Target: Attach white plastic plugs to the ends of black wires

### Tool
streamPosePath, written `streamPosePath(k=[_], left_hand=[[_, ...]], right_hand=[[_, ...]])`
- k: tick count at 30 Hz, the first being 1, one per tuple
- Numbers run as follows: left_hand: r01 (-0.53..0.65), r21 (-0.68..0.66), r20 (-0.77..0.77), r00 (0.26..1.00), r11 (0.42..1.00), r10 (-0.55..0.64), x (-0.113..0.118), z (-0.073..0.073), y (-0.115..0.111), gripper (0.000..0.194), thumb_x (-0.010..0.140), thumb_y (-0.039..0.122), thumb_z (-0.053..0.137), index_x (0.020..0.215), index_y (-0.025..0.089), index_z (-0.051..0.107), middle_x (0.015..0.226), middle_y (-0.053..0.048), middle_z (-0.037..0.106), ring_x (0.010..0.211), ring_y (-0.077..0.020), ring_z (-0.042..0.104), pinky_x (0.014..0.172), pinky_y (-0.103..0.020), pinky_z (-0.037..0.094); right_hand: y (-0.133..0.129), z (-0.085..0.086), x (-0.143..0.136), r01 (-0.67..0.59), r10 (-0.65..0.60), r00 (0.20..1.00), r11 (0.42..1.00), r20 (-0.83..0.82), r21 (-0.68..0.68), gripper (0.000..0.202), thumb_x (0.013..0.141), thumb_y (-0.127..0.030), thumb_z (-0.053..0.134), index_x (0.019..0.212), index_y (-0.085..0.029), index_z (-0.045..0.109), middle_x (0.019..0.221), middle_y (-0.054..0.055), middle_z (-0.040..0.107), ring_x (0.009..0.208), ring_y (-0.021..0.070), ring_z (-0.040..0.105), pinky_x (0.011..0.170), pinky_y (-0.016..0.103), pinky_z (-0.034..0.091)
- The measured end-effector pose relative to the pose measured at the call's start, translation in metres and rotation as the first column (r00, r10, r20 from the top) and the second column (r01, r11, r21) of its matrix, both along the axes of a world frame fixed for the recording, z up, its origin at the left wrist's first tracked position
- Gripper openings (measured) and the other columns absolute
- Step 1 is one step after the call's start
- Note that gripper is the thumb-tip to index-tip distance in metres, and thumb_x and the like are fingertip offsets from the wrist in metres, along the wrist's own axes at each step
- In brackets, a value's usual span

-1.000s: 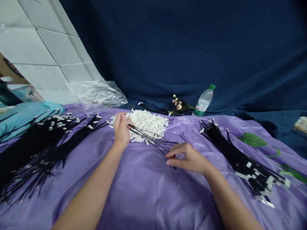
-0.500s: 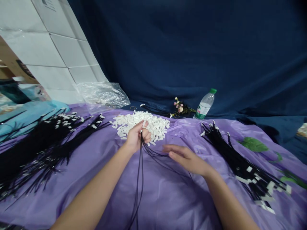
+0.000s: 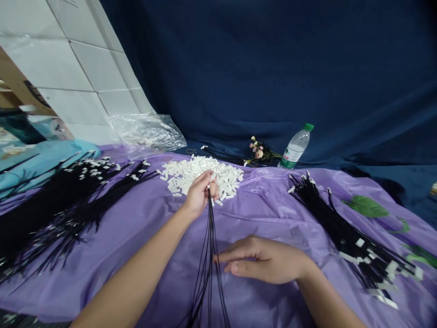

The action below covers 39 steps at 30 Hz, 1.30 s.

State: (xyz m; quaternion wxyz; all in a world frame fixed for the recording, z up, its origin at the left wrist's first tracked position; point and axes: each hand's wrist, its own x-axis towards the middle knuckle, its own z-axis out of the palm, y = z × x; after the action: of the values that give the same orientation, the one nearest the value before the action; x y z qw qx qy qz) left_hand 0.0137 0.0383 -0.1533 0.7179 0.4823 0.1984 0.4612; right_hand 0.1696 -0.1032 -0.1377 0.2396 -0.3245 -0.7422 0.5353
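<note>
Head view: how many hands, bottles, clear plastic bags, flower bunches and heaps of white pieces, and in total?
Hands: 2, left hand and right hand
Bottle: 1
Clear plastic bag: 1
Flower bunch: 1
Heap of white pieces: 1
Total: 6

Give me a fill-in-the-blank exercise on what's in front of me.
Black cords hang from the ____ hand.
The bottle has a ____ cap.
The loose white pieces lie on a ____ cloth.

Missing words: left; green; purple.
</note>
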Motion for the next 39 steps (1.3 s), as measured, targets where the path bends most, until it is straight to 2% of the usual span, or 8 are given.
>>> streamPosePath(k=[2, 5, 9, 12, 15, 20, 28, 39], left_hand=[[0.005, 0.018, -0.031, 1.000, 1.000, -0.004, 0.003, -0.004, -0.002, 0.031, 0.084, 0.046, 0.058, 0.078, 0.019, 0.043, 0.043, 0.009, 0.030, 0.040, -0.0089, 0.028, 0.046, -0.022, 0.034], [0.024, 0.046, -0.103, 0.994, 0.999, -0.019, 0.008, -0.010, -0.007, 0.031, 0.085, 0.049, 0.056, 0.084, 0.019, 0.046, 0.043, 0.008, 0.035, 0.042, -0.0103, 0.034, 0.049, -0.024, 0.035], [0.076, 0.111, -0.227, 0.973, 0.991, -0.049, 0.016, -0.016, -0.018, 0.034, 0.085, 0.052, 0.054, 0.087, 0.018, 0.048, 0.048, 0.007, 0.038, 0.045, -0.0098, 0.037, 0.048, -0.022, 0.029], [0.143, 0.125, -0.254, 0.961, 0.982, -0.108, 0.019, -0.019, -0.025, 0.036, 0.087, 0.055, 0.049, 0.089, 0.019, 0.047, 0.053, 0.007, 0.034, 0.044, -0.0085, 0.032, 0.043, -0.021, 0.023], [0.193, 0.157, -0.297, 0.945, 0.968, -0.140, 0.019, -0.021, -0.029, 0.037, 0.090, 0.057, 0.044, 0.091, 0.020, 0.046, 0.057, 0.007, 0.035, 0.043, -0.0085, 0.032, 0.042, -0.021, 0.024], [0.196, 0.340, -0.389, 0.920, 0.920, -0.052, 0.017, -0.025, -0.028, 0.036, 0.094, 0.052, 0.037, 0.089, 0.018, 0.047, 0.059, 0.005, 0.034, 0.052, -0.0094, 0.033, 0.050, -0.022, 0.028], [0.108, 0.445, -0.446, 0.887, 0.889, 0.115, 0.017, -0.030, -0.032, 0.036, 0.097, 0.051, 0.032, 0.091, 0.019, 0.048, 0.060, 0.004, 0.036, 0.056, -0.0115, 0.035, 0.055, -0.025, 0.030], [0.141, 0.453, -0.466, 0.879, 0.881, 0.099, 0.020, -0.034, -0.033, 0.034, 0.097, 0.049, 0.031, 0.095, 0.019, 0.047, 0.066, 0.004, 0.035, 0.060, -0.0122, 0.035, 0.060, -0.026, 0.032]], right_hand=[[0.004, -0.003, -0.001, 0.143, -0.149, 0.986, 0.986, 0.074, 0.086, 0.026, 0.094, -0.035, 0.050, 0.099, -0.020, 0.071, 0.089, 0.003, 0.070, 0.080, 0.0149, 0.063, 0.071, 0.025, 0.049], [0.012, -0.011, -0.003, 0.443, -0.453, 0.890, 0.886, 0.049, 0.137, 0.020, 0.091, -0.032, 0.055, 0.084, -0.017, 0.067, 0.074, 0.000, 0.063, 0.063, 0.0102, 0.054, 0.058, 0.021, 0.041], [0.021, -0.024, -0.009, 0.619, -0.620, 0.776, 0.784, -0.116, -0.051, 0.020, 0.087, -0.037, 0.061, 0.089, -0.017, 0.063, 0.077, -0.001, 0.060, 0.054, 0.0064, 0.050, 0.049, 0.018, 0.040], [0.025, -0.031, -0.013, 0.641, -0.666, 0.726, 0.746, -0.174, -0.180, 0.027, 0.085, -0.044, 0.061, 0.087, -0.017, 0.060, 0.074, -0.001, 0.058, 0.047, 0.0055, 0.049, 0.042, 0.018, 0.039], [0.027, -0.034, -0.015, 0.628, -0.691, 0.695, 0.718, -0.199, -0.301, 0.033, 0.081, -0.049, 0.063, 0.084, -0.016, 0.058, 0.070, -0.001, 0.061, 0.042, 0.0061, 0.051, 0.039, 0.018, 0.040], [0.029, -0.038, -0.017, 0.609, -0.729, 0.655, 0.665, -0.199, -0.432, 0.041, 0.075, -0.053, 0.068, 0.086, -0.015, 0.057, 0.068, 0.000, 0.065, 0.041, 0.0094, 0.057, 0.038, 0.019, 0.044], [0.029, -0.041, -0.018, 0.641, -0.733, 0.644, 0.673, -0.218, -0.370, 0.035, 0.076, -0.047, 0.068, 0.086, -0.015, 0.057, 0.064, -0.002, 0.063, 0.038, 0.0063, 0.053, 0.036, 0.016, 0.042], [0.028, -0.042, -0.017, 0.728, -0.771, 0.610, 0.637, -0.183, -0.255, 0.025, 0.077, -0.038, 0.066, 0.081, -0.014, 0.059, 0.064, -0.003, 0.057, 0.044, 0.0075, 0.054, 0.039, 0.018, 0.043]])
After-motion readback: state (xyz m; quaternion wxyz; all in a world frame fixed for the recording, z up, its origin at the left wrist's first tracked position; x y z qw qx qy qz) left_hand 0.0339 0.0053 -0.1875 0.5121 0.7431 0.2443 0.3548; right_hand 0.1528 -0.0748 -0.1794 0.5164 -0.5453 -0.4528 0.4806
